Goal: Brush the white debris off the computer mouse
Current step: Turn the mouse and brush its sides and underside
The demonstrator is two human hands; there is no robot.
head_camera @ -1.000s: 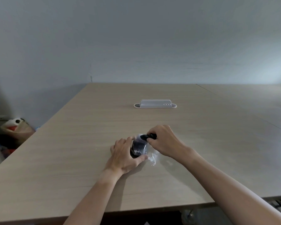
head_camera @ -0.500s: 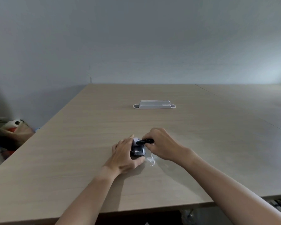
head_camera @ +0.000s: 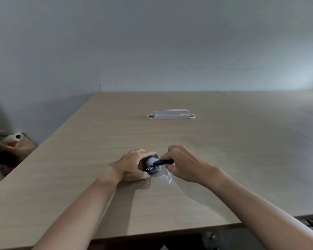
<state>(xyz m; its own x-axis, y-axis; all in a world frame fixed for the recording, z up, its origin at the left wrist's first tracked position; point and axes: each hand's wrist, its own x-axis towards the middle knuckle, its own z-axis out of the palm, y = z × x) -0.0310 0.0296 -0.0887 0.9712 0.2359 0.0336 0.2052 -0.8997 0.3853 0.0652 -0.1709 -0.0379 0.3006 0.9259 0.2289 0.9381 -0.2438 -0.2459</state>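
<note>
A black computer mouse point(head_camera: 153, 169) with white lettering and white specks sits on the wooden table point(head_camera: 224, 159). My left hand point(head_camera: 132, 165) wraps around its left side and holds it in place. My right hand point(head_camera: 182, 164) pinches a small black brush point(head_camera: 163, 162) whose pale bristle tip rests on top of the mouse. A patch of white debris point(head_camera: 166, 177) lies on the table just right of the mouse, under my right hand.
A white cable box point(head_camera: 171, 114) is set into the table farther back. The near table edge runs below my forearms. A bag with clutter point(head_camera: 16, 143) sits on the floor at the left. A second table joins on the right.
My left hand has turned the mouse so its lettered back faces me. The brush has shifted slightly across the top of the mouse. Both hands stay in the same spot.
</note>
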